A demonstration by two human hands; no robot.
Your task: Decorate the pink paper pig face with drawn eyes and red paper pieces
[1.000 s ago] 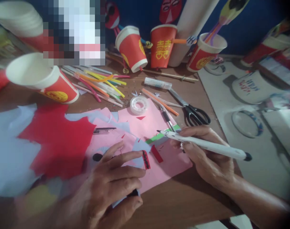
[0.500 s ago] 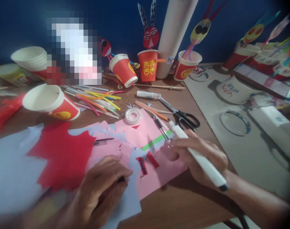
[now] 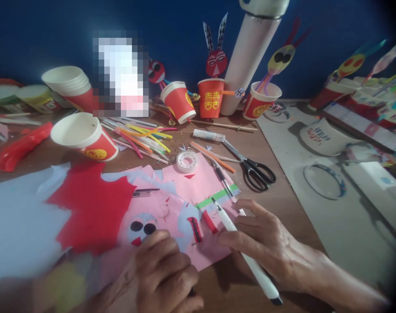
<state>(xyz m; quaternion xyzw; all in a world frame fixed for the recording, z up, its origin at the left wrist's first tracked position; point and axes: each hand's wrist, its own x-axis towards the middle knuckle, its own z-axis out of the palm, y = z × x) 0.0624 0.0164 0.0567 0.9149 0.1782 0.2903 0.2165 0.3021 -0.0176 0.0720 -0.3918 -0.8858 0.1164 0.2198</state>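
My right hand [image 3: 266, 243] is closed on a white marker [image 3: 246, 252] with a dark rear end. Its dark tip points up and left, over the pink paper near a green strip [image 3: 219, 194]. My left hand [image 3: 167, 274] is curled into a loose fist, knuckles up, with a small dark bit showing low between the fingers. Just beyond it lies a pale paper face with two black eyes [image 3: 142, 227], partly hidden by the hand. Two small red paper strips, one with black marks [image 3: 194, 229] and one plain [image 3: 210, 221], lie between the hands on pink paper [image 3: 214, 254].
Black-handled scissors [image 3: 254, 169], a tape roll [image 3: 187, 161] and a pen [image 3: 222, 176] lie beyond the hands. Red paper [image 3: 93, 208] is at left. Behind are a paper cup [image 3: 83, 137], straws [image 3: 142, 139], cup figures [image 3: 211, 98] and a leaning white bottle [image 3: 253, 56].
My left hand has turned knuckles-up and moved right and down, and the paper face now shows. My right hand has lowered, bringing the marker tip down and left. The view has shifted slightly.
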